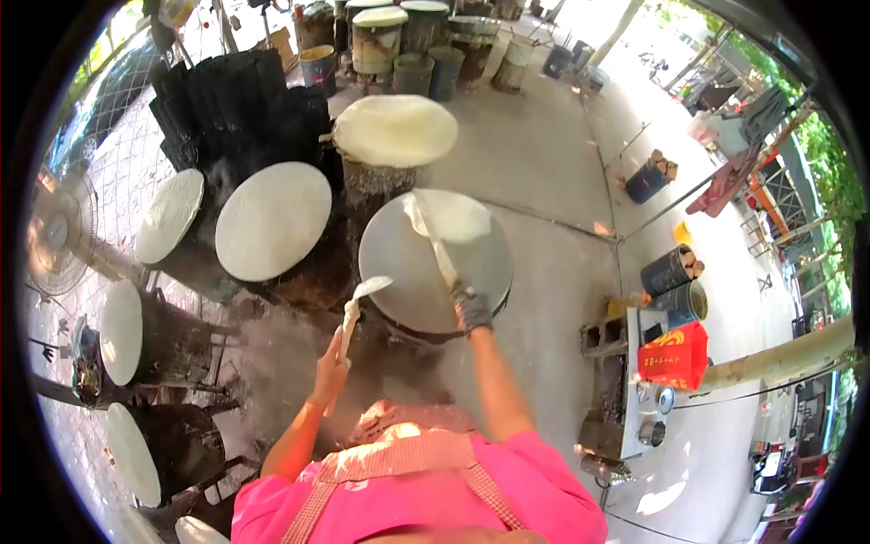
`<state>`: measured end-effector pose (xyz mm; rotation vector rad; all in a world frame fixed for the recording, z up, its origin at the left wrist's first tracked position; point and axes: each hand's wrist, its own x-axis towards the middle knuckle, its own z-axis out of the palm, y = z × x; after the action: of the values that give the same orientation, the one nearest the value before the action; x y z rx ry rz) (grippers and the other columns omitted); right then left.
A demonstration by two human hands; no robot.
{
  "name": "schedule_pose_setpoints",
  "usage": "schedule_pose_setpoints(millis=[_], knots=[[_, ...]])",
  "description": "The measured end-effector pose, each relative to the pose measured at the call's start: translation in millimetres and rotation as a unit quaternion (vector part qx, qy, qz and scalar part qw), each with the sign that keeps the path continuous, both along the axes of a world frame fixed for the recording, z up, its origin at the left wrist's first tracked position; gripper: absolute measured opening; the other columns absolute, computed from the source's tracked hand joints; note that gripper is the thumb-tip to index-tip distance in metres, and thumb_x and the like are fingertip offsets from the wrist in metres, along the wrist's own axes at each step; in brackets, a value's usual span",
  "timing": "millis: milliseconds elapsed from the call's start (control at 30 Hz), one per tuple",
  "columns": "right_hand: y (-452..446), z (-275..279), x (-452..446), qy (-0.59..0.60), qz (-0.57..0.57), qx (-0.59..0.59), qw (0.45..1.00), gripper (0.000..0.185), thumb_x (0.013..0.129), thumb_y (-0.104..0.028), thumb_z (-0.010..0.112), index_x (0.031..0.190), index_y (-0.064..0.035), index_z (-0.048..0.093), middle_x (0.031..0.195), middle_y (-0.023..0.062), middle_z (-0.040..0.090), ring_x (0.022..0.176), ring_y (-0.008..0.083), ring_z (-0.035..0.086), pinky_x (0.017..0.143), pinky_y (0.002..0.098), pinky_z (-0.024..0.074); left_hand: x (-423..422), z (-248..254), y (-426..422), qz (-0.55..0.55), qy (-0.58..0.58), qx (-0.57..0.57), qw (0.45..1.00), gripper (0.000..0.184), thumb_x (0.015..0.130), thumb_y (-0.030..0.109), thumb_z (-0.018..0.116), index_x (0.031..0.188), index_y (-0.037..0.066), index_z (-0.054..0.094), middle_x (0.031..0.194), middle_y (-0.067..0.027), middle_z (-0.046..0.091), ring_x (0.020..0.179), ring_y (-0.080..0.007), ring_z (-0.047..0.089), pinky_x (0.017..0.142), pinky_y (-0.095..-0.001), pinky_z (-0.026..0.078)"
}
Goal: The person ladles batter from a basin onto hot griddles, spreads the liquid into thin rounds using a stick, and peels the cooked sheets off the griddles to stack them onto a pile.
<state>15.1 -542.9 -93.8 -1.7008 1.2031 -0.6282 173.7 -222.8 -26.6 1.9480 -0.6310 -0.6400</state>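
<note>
While a round griddle (399,267) is being worked right in front of the pink-sleeved person, both hands are kept busy. A long pale-ended stick (442,257) is gripped in the right hand (473,313), which is covered by a dark glove, its fingers wrapped around the lower end near the griddle's edge. The stick's far end is set at a pale patch of batter (459,218) on the far part of the griddle, and the near part is left bare and grey. By the bare left hand (333,370), a ladle (350,319) is held, fingers closed around the handle, bowl up by the griddle's left edge; whether they're touching can't be told. Off to the left, big white discs (274,222) are seen tilted on dark drums (186,444). Over on the right, a red bag (671,355) is propped at a pale tabletop (633,444).
</note>
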Motion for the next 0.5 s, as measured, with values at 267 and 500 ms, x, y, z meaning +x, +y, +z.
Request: schedule_pose_setpoints(millis=[267,500], knots=[[-36.0,2.1,-42.9,0.015,0.047,0.195,0.980,0.025,0.078,-0.029,0.051,0.078,-0.0069,0.061,0.058,0.0058,0.056,0.049,0.0168,0.050,0.043,0.0327,0.0413,-5.7,6.3,4.9,-0.019,-0.040,0.010,0.999,0.067,0.070,-0.001,0.044,0.131,0.016,0.024,0.078,-0.0162,0.055,0.061,-0.0200,0.051,0.056,-0.0291,0.041],[-75.9,54.3,-46.0,0.124,0.128,0.125,0.976,0.008,0.075,-0.019,0.056,0.078,-0.0122,0.059,0.049,0.0037,0.048,0.037,0.0148,0.042,0.033,0.0306,0.0326,-19.4,2.2,-0.4,0.026,-0.051,0.063,0.996,0.062,0.070,-0.001,0.042,0.129,0.011,0.029,0.110,-0.0190,0.051,0.095,-0.0225,0.053,0.080,-0.0273,0.039]])
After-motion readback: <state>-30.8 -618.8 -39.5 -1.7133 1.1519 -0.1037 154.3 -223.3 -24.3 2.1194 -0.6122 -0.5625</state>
